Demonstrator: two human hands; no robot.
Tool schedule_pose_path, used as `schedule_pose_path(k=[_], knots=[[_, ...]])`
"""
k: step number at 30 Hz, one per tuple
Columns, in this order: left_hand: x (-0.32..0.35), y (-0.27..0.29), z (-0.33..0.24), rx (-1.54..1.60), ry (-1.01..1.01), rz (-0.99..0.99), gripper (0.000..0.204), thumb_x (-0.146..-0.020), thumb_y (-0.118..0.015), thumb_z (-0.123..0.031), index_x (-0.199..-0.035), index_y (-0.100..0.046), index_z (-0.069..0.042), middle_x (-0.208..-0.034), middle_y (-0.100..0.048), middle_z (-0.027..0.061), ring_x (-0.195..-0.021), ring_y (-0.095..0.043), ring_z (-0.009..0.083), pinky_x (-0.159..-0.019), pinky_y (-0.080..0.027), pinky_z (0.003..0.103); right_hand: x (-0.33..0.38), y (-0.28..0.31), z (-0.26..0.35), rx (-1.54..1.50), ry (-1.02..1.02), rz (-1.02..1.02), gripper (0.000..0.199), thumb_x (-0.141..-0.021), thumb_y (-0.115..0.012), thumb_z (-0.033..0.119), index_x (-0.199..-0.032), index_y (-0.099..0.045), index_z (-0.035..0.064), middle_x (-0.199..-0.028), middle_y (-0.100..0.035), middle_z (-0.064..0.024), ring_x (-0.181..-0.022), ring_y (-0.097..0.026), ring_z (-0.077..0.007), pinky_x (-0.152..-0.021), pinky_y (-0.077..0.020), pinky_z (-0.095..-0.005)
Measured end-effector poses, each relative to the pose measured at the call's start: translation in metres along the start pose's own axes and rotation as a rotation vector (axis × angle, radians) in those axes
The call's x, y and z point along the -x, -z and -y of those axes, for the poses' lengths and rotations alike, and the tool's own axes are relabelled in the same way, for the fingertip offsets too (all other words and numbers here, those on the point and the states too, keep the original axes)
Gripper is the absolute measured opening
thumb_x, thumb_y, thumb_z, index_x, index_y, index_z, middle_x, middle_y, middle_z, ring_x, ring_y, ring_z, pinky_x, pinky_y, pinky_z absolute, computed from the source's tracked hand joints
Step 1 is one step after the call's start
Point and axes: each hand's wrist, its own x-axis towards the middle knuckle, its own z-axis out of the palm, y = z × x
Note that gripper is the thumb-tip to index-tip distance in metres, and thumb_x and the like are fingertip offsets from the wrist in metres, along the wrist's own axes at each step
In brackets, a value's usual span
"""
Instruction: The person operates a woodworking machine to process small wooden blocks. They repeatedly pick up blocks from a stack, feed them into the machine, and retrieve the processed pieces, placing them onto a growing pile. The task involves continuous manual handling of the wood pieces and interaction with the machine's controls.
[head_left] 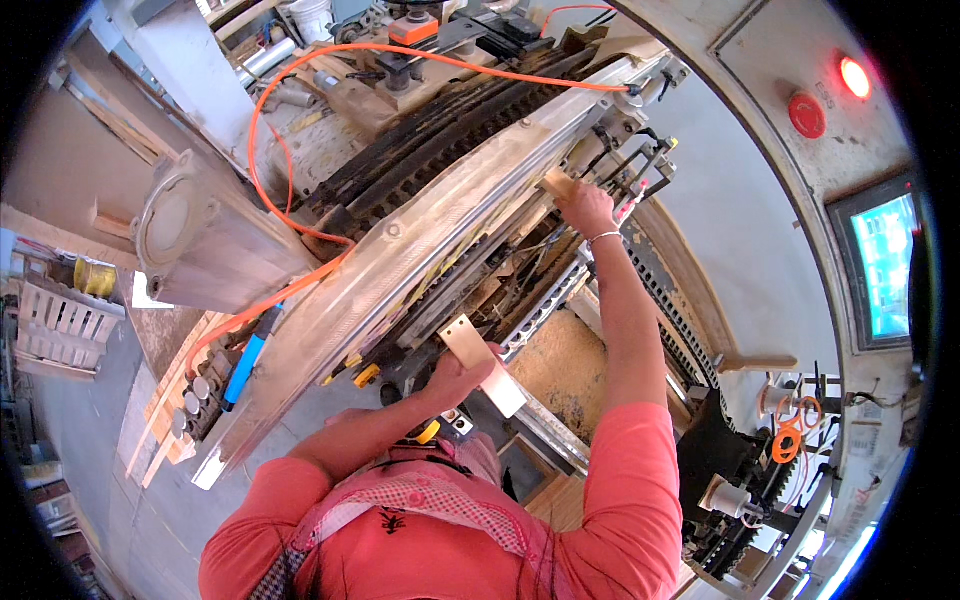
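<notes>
My left hand (456, 384) is closed around a flat pale wooden board (504, 394) in front of my body. Small holes show near the board's far end. Farther off, my right arm reaches over the machine (498, 240). The fingers of my right hand (588, 208) are closed on a small wooden piece (557, 183) beside the machine's metal rail. Part of that piece is hidden by the fingers.
An orange air hose (262, 130) loops over the machine, and a blue air gun (245, 368) hangs at its left end. Sawdust (562, 370) fills a bed below my right forearm. A control panel with a lit screen (880, 270) and red button (807, 115) stands at right.
</notes>
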Motion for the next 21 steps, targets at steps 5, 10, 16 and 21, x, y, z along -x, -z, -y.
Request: schedule_pose_path(k=[5, 10, 16, 21], knots=[[0.002, -0.001, 0.006, -0.185, -0.129, 0.061, 0.02, -0.089, -0.05, -0.015, -0.102, -0.056, -0.001, -0.089, -0.062, 0.0048, -0.08, -0.059, 0.012, -0.071, -0.048, 0.028, -0.001, -0.002, -0.001, -0.029, 0.052, -0.024, 0.043, -0.076, -0.06, 0.043, -0.095, -0.059, 0.0043, -0.089, -0.065, -0.0138, -0.085, -0.063, -0.0294, -0.072, -0.0506, -0.0391], [0.002, -0.01, -0.004, -0.293, -0.08, 0.082, 0.018, -0.088, -0.052, -0.014, -0.098, -0.058, 0.0, -0.087, -0.063, 0.0058, -0.079, -0.06, 0.0129, -0.072, -0.048, 0.029, -0.007, -0.014, -0.01, -0.04, 0.078, -0.043, 0.044, -0.076, -0.059, 0.044, -0.095, -0.059, 0.0037, -0.085, -0.065, -0.0139, -0.081, -0.064, -0.0298, -0.07, -0.0505, -0.0397], [0.005, -0.019, -0.007, -0.49, -0.222, 0.051, 0.019, -0.088, -0.051, -0.017, -0.092, -0.059, 0.0, -0.084, -0.063, 0.0063, -0.076, -0.06, 0.0132, -0.069, -0.048, 0.029, 0.002, 0.006, 0.0, -0.053, 0.083, -0.014, 0.04, -0.079, -0.057, 0.039, -0.093, -0.059, 0.0013, -0.088, -0.064, -0.0164, -0.083, -0.063, -0.0309, -0.073, -0.0502, -0.04], [0.003, -0.021, -0.006, -0.227, -0.151, 0.03, 0.017, -0.087, -0.051, -0.015, -0.09, -0.059, -0.001, -0.082, -0.062, 0.0057, -0.074, -0.059, 0.0126, -0.067, -0.048, 0.028, -0.001, -0.003, -0.01, -0.06, 0.135, -0.029, 0.043, -0.078, -0.059, 0.039, -0.09, -0.058, -0.0017, -0.088, -0.063, -0.0177, -0.083, -0.063, -0.0306, -0.073, -0.0499, -0.0399]])
